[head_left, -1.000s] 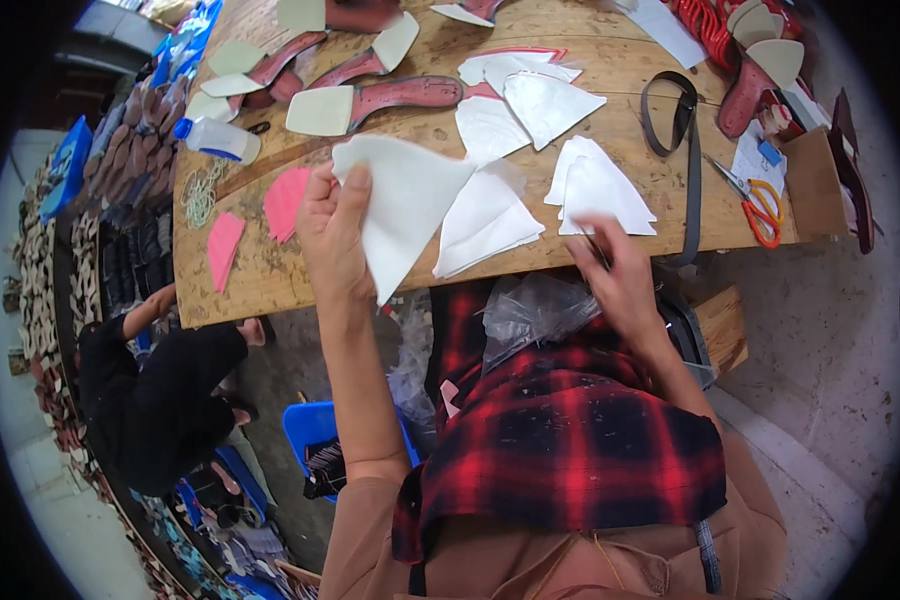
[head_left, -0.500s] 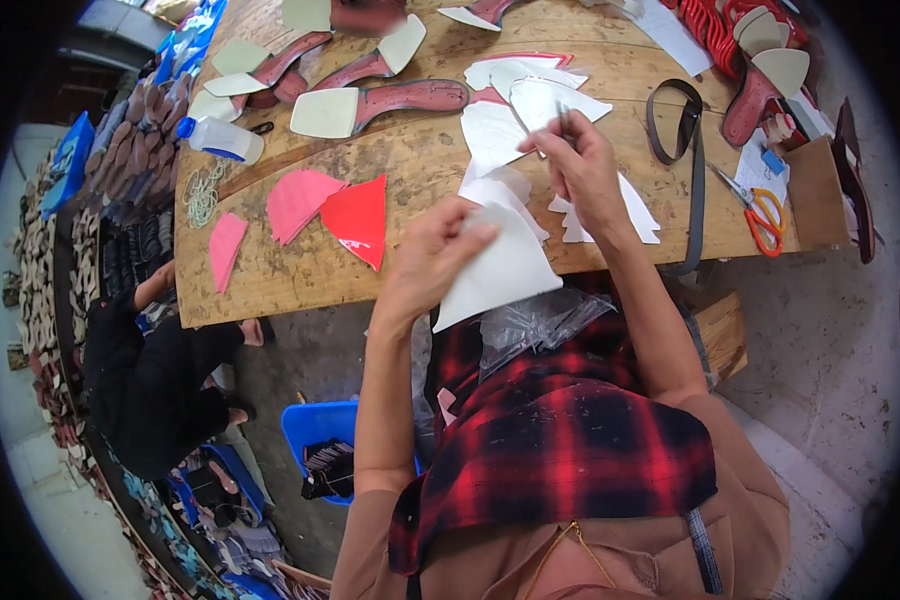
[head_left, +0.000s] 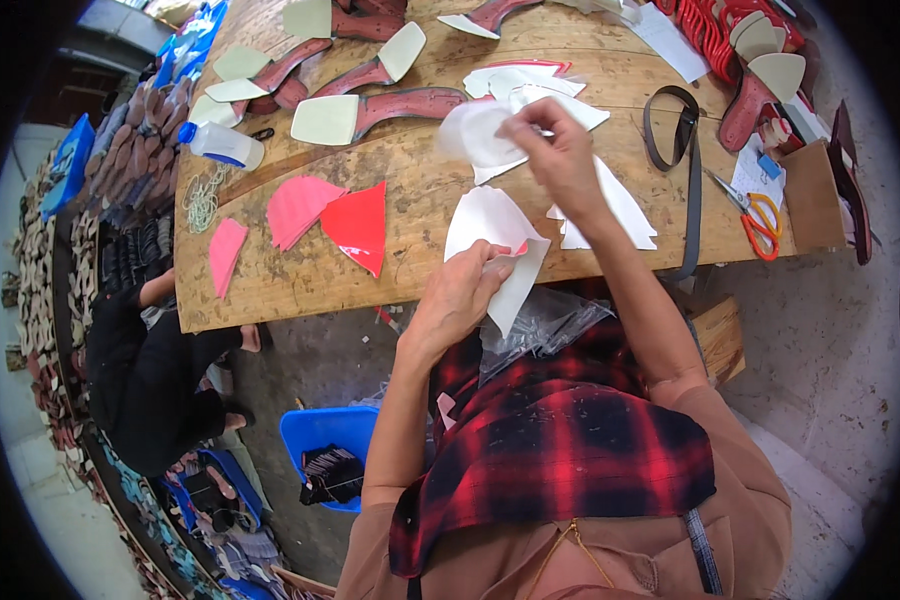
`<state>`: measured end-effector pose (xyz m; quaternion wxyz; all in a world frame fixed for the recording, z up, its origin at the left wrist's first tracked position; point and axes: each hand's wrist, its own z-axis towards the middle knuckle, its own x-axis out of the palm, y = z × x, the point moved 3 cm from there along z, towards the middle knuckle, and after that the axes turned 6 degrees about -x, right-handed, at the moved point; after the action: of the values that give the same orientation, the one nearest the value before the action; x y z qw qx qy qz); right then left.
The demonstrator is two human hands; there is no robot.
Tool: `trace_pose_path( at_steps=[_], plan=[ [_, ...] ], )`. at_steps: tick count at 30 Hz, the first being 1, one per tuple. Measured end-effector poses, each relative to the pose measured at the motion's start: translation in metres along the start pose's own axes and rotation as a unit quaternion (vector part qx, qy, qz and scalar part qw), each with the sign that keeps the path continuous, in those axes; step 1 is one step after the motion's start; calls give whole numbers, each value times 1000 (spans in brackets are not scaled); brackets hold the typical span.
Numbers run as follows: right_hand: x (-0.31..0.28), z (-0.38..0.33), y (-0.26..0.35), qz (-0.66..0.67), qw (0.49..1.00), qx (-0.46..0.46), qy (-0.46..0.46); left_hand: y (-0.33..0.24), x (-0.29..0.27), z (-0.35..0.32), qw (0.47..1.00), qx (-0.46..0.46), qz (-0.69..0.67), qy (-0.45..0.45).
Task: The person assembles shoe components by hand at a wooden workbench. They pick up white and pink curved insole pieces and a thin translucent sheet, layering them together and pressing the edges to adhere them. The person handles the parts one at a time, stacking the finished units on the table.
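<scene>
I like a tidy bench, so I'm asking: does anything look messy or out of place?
Two things, mildly: a pale tangled string lies in a loose heap near the left edge of the brown wooden table, and a long dark flat strap seems to hang over the near edge. No spill shows.

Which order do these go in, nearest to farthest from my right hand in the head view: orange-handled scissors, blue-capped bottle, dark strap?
1. Dark strap: just right of your right hand.
2. Orange-handled scissors: farther right, beyond the strap.
3. Blue-capped bottle: far over on the left.

Matt white piece (head_left: pixel 484 220), scuffed wooden tabletop (head_left: pixel 295 278)
</scene>
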<state>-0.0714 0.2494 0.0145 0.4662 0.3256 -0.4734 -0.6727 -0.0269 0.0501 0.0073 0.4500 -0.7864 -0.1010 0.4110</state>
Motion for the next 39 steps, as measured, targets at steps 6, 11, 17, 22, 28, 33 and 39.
trace_pose_path(
  at_steps=[6, 11, 17, 22, 28, 33, 39],
  plan=[
    [-68, -93, 37, 107, 955, 266, 69, 17, -46, -2, 956, -10, -293, -14],
    [-81, -211, 4, -488, 788, 67, 370, -7, -57, 49, 998, 47, -47, 17],
    [-98, -192, 44, -443, 862, 74, 237, 3, -19, 52, 936, 152, 209, -240],
    [-104, -176, 48, -88, 945, 302, 86, 37, -52, 6, 880, 70, 215, -418],
    [-50, -171, 38, -138, 947, 225, 182, 102, -90, -22, 842, -281, 142, -438],
    [4, -158, 53, -172, 944, 32, 279, 124, -103, -5, 845, -224, 182, -450],
    [41, -126, 77, -173, 958, -125, 189, 73, -81, -18, 856, -5, -336, -393]
  ],
)
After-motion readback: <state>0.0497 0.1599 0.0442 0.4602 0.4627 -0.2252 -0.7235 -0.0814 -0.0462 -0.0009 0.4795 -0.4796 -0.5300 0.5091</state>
